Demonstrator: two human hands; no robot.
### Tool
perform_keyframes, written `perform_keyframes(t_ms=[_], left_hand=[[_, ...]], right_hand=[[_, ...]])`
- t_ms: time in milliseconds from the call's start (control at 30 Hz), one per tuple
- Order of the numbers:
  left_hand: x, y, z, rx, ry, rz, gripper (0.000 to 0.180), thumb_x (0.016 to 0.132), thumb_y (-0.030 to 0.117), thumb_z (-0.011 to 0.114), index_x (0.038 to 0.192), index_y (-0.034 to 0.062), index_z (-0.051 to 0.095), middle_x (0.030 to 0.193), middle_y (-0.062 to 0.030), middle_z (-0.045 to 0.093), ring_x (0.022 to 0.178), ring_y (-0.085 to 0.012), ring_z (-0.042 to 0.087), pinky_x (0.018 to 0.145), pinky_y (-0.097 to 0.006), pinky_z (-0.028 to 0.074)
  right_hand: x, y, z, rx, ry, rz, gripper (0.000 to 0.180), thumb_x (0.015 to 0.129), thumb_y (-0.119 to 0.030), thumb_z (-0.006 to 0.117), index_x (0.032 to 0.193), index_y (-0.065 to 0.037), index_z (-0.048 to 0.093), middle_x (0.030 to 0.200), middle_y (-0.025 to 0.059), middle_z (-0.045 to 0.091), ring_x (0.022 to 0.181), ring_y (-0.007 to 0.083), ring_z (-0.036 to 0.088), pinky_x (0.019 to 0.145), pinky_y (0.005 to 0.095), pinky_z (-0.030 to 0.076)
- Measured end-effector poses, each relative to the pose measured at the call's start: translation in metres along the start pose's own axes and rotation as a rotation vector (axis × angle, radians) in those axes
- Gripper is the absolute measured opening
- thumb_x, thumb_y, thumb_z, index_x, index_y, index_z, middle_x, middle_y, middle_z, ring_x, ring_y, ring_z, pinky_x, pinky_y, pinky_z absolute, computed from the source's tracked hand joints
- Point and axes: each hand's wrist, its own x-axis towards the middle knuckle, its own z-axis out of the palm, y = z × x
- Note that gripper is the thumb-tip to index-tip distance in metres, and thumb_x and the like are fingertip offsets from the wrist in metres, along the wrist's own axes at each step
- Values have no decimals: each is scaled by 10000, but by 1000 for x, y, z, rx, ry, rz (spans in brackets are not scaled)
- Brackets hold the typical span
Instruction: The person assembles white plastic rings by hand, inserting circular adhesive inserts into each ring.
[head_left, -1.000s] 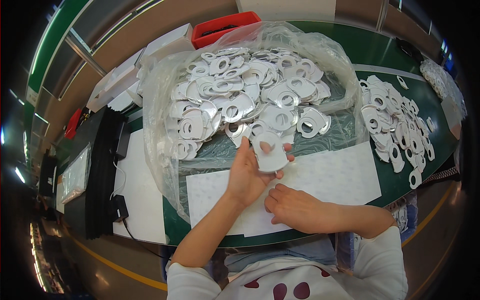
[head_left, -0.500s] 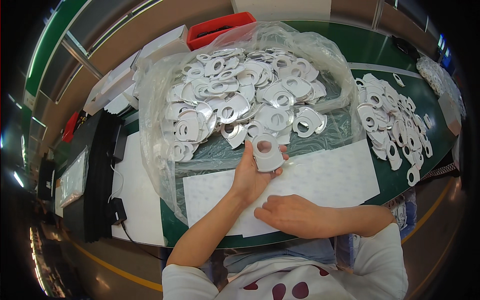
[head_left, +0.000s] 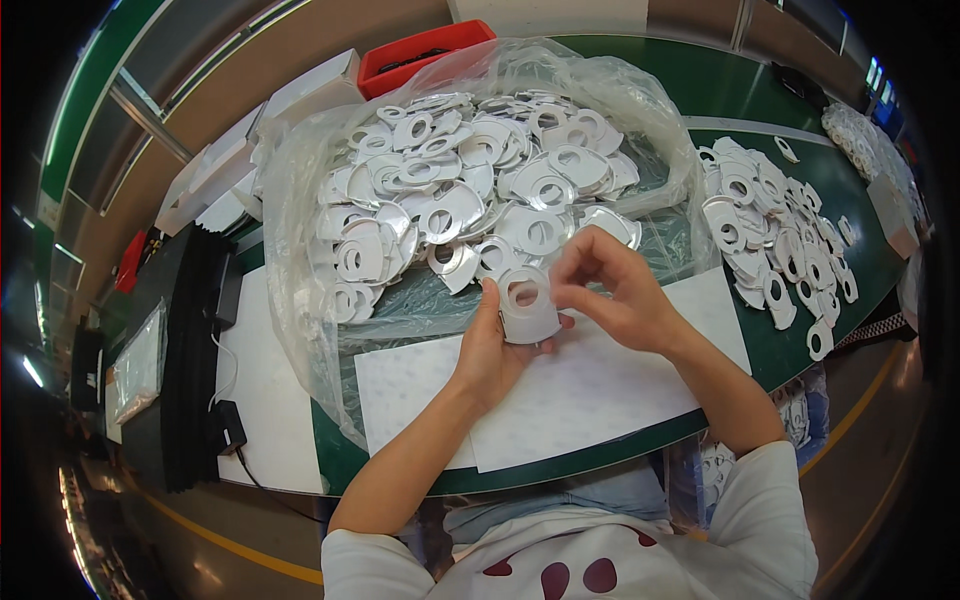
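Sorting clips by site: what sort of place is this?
Probably a factory workshop: a big heap of matching white parts on plastic sheeting, a second pile on a green table, and a yellow floor line.

White holed piece (head_left: pixel 531 326) in left grip (head_left: pixel 490 350), right grip (head_left: pixel 617 290) near, heap (head_left: pixel 465 205) beyond.

Left hand (head_left: pixel 494 352) partly behind white piece (head_left: pixel 532 326)
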Motion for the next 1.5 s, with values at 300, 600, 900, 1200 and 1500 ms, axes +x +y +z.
perform_keyframes(t_ms=[300, 600, 900, 1200, 1500], left_hand=[[2, -2, -1, 24, -39, -17, 624, 991, 545, 143, 1218, 69, 476, 1106, -131, 591, 988, -272, 614, 709, -337, 462], [3, -3, -3, 10, -34, -16, 615, 993, 539, 144, 1150, 60, 497, 1085, -136, 591, 984, -269, 613, 713, -339, 461], [3, -3, -3, -6, -41, -18, 609, 992, 540, 151, 1152, 65, 496, 1092, -131, 590, 983, -266, 614, 694, -332, 470], [1, -3, -1, -20, -85, 9, 602, 985, 558, 172, 1158, 80, 493, 1093, -80, 590, 964, -238, 615, 676, -327, 464], [-1, -3, 3, -6, -53, 33, 608, 976, 585, 156, 1145, 125, 515, 1064, -32, 590, 917, -161, 572, 664, -325, 454]], right_hand=[[7, 18, 0, 95, -6, 184, 167, 872, -78, 644, 950, -63, 498, 847, -4, 557, 722, 63, 540, 651, 219, 460], [7, 27, -1, 76, -23, 166, 186, 884, -89, 637, 951, -49, 468, 867, 13, 565, 798, 75, 580, 648, 209, 477], [6, 26, 0, 120, -22, 170, 186, 884, -93, 639, 940, -48, 467, 864, 14, 566, 770, 68, 582, 546, 195, 462], [4, 22, 1, 59, -23, 177, 173, 872, -96, 652, 917, -36, 496, 828, 19, 578, 723, 69, 566, 534, 200, 454], [5, 16, 4, -846, 165, -560, 144, 761, -80, 708, 841, -27, 601, 767, 77, 603, 692, 245, 572, 616, 313, 469]])
